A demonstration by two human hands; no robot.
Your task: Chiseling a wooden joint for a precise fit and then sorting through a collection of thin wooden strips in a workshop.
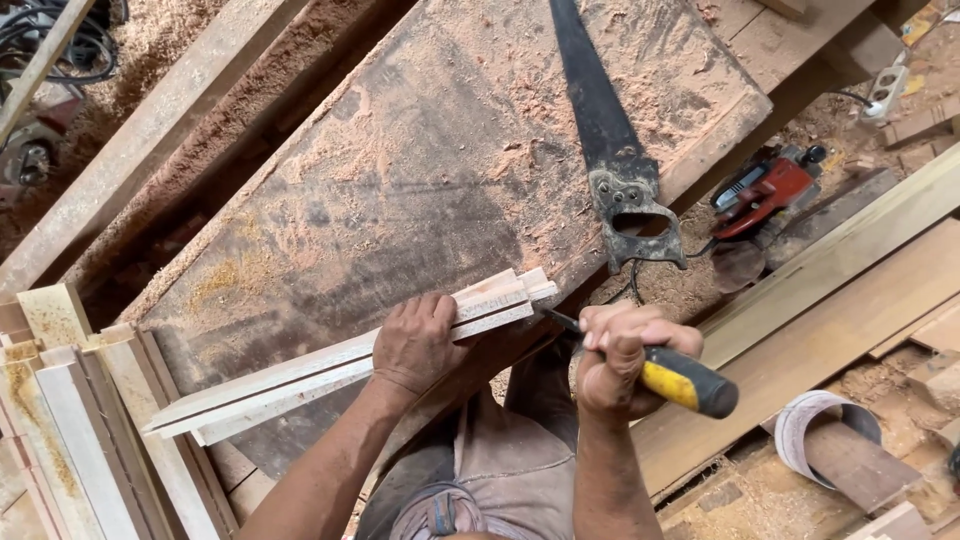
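My left hand presses down on a bundle of pale wooden strips lying across the near edge of a dusty workbench. My right hand grips a chisel with a yellow and black handle. Its metal blade points left at the cut ends of the strips, touching or nearly touching them.
A handsaw with a dark blade lies on the bench at the back right. A red power tool sits on the sawdust floor. Planks lie on the right, stacked wooden frames on the left, a sandpaper roll low right.
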